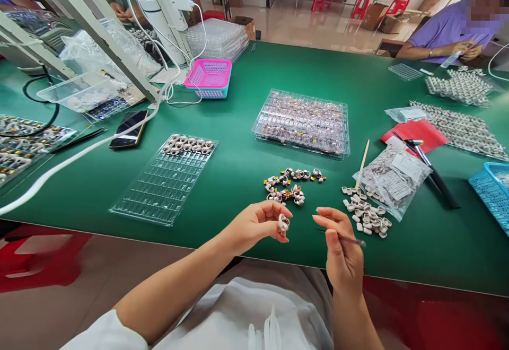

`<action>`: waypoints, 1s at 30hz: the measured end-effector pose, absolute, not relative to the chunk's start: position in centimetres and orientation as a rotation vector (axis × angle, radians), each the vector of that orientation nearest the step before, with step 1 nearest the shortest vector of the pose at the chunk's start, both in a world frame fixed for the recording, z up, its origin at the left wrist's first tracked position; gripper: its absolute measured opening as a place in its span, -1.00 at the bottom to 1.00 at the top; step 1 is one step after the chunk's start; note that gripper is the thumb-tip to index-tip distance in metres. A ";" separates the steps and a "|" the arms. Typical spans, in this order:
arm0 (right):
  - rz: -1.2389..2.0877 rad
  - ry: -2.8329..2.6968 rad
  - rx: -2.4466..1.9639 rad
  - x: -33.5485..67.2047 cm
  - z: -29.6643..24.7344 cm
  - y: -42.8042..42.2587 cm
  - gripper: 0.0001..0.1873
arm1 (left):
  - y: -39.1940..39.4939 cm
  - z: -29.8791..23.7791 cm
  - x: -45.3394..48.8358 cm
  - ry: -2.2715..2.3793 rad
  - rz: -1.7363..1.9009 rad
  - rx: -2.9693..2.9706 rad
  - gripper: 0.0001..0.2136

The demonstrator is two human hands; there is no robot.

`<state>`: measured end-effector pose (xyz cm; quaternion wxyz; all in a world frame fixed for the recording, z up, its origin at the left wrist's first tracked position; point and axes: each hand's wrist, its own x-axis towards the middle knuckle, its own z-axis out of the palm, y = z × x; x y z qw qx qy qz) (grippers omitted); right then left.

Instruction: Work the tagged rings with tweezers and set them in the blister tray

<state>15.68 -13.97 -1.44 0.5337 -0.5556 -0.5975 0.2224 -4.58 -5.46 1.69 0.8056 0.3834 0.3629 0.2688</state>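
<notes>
My left hand [254, 225] pinches a small white earbud-like part [283, 222] between thumb and fingers, with a bit of orange at its lower end. Close by on the right, my right hand [342, 249] is closed around thin dark tweezers [353, 241], whose tips point left toward that part without touching it. Just beyond my left hand lies a loose group of similar white parts [284, 194] with orange tabs. A pile of small whitish caps [368, 215] rests beyond my right hand. To the left, a clear compartment tray [153, 193] holds several white parts in its far rows.
Filled clear trays [301, 122] are stacked mid-table. A bag of pieces [392, 175], a wooden stick [363, 162] and a black-handled tool [441, 183] lie right. A phone [129, 128], a white cable [79, 156] and a pink basket [209, 74] are left. A co-worker [445, 32] sits far right.
</notes>
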 end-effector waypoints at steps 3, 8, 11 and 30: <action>0.505 -1.491 -1.465 16.5 -1.7 -14.1 -0.70 | -5.7 1.7 -4.6 0.779 0.618 0.849 -0.74; 0.623 -1.723 -1.514 17.5 -2.3 -14.3 -0.81 | -6.0 1.8 -4.6 0.757 0.701 0.843 -0.77; 0.648 -1.635 -1.430 17.3 -2.0 -14.7 -0.80 | -6.3 1.8 -4.6 0.773 0.765 0.852 -0.77; 0.677 -1.163 -0.950 12.1 -1.7 -15.1 -0.58 | -7.7 2.0 -3.7 0.853 0.884 0.850 -0.79</action>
